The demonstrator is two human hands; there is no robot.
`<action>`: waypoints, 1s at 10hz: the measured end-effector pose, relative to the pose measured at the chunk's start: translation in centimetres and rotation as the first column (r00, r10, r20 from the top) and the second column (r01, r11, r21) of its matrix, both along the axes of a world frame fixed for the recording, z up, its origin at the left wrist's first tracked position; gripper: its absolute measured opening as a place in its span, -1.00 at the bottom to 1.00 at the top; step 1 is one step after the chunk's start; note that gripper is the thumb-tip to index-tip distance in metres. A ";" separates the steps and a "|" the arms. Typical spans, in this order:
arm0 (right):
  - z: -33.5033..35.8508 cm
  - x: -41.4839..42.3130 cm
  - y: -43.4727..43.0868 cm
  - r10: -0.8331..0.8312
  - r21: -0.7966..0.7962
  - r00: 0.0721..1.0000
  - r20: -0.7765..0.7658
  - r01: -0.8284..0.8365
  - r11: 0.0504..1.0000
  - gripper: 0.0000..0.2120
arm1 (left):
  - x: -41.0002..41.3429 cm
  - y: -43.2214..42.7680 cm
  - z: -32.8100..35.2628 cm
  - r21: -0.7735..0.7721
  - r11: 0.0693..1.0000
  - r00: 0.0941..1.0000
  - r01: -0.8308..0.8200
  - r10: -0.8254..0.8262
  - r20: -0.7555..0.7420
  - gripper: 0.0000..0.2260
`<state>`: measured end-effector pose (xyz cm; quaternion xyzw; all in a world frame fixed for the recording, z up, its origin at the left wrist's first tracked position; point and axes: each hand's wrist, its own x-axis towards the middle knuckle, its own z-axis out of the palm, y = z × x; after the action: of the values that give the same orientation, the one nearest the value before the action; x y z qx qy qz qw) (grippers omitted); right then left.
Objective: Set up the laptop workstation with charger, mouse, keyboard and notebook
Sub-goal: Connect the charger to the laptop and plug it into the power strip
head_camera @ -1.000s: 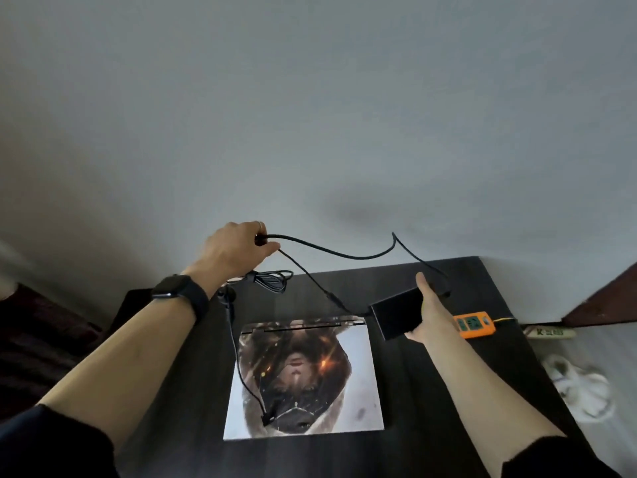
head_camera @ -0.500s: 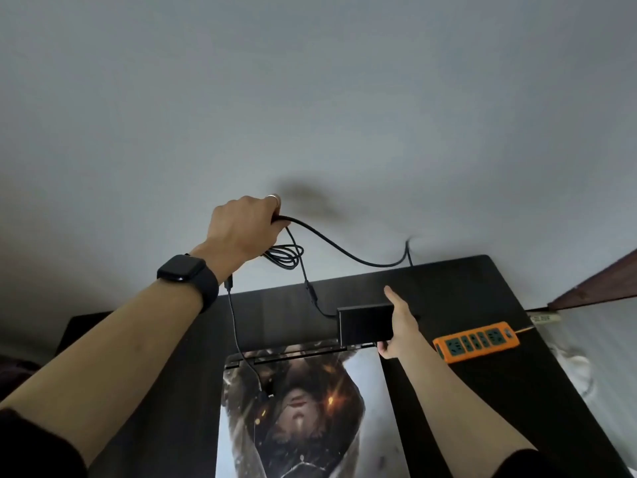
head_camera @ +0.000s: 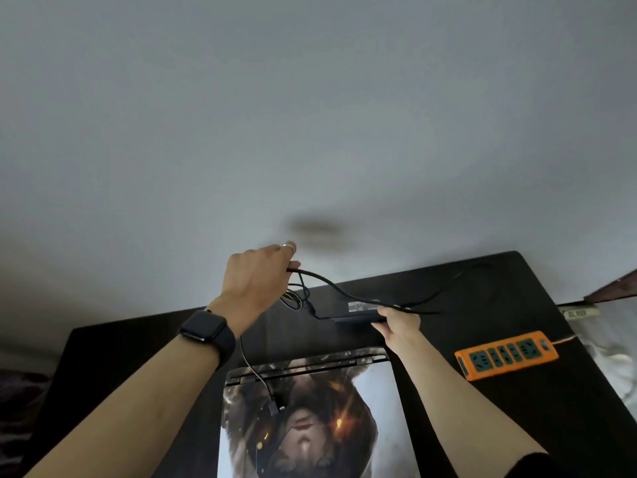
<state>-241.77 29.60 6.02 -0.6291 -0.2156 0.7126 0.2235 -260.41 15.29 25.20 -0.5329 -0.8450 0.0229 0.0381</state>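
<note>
A closed laptop (head_camera: 362,408) with a picture on its lid lies on the dark desk (head_camera: 517,426) in front of me. My left hand (head_camera: 256,277) is raised above the desk's far edge and grips the black charger cable (head_camera: 331,286), with a coil of cable hanging under it. My right hand (head_camera: 400,322) holds the flat black charger brick (head_camera: 358,313) by its right end, low over the desk behind the laptop. A thin cable end with a plug (head_camera: 274,407) dangles onto the laptop lid.
An orange power strip (head_camera: 505,353) lies on the desk to the right of the laptop, its cord leading off the right edge. A plain grey wall stands behind the desk. Pale fabric lies on the floor at the far right.
The view has tilted and come closer. My right hand has turned the charger brick flat and lowered it behind the laptop. My left hand still grips the cable.
</note>
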 end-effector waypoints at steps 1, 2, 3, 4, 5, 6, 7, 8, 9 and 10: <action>-1.6 0.9 0.8 0.056 0.076 0.998 0.039 -0.059 0.995 -0.60 | 1.0 -0.4 -2.3 -0.003 0.999 0.998 -0.039 0.039 0.056 -0.82; -2.9 1.8 1.2 0.110 0.107 0.966 0.234 -0.138 0.985 -0.67 | 2.1 -0.3 -4.1 0.002 0.997 0.990 -0.080 0.079 0.116 -0.79; -3.8 3.0 0.3 0.119 0.036 0.991 0.063 -0.121 0.992 -0.70 | 3.3 0.0 -5.6 -0.045 0.998 0.985 -0.054 0.060 0.161 -0.80; -3.5 4.0 -1.1 0.105 0.019 0.991 0.083 -0.107 0.994 -0.72 | 4.6 -0.1 -7.1 -0.133 0.991 0.973 -0.028 0.057 0.222 -0.79; -1.6 4.8 -3.6 0.083 -0.027 0.996 0.008 -0.083 0.996 -0.80 | 6.7 -0.7 -8.6 -0.217 0.975 0.950 -0.040 0.104 0.294 -0.81; 0.6 6.7 -6.4 0.076 -0.082 0.997 0.016 -0.075 0.994 -0.87 | 9.5 -1.5 -10.3 -0.251 0.964 0.905 -0.083 0.179 0.387 -0.82; 1.9 8.3 -8.5 0.130 -0.107 0.990 -0.057 -0.135 0.985 -0.71 | 12.5 -2.3 -11.8 -0.290 0.954 0.854 -0.081 0.216 0.473 -0.77; 2.0 8.7 -10.2 0.272 -0.206 0.959 -0.081 -0.283 0.937 -0.66 | 15.2 -3.5 -13.2 -0.323 0.945 0.795 -0.051 0.234 0.559 -0.82; 2.2 8.4 -11.7 0.380 -0.195 0.925 -0.027 -0.378 0.905 -0.74 | 17.2 -5.6 -14.3 -0.326 0.944 0.728 -0.045 0.254 0.637 -0.78; 2.3 8.8 -11.9 0.339 -0.150 0.941 -0.018 -0.338 0.929 -0.85 | 18.4 -8.1 -14.9 -0.223 0.975 0.789 0.003 0.135 0.599 -0.56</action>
<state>-232.95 17.66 8.28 -0.6007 -0.2672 0.7520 0.0480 -242.05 7.16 10.31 -0.4826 -0.8227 -0.0590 -0.2947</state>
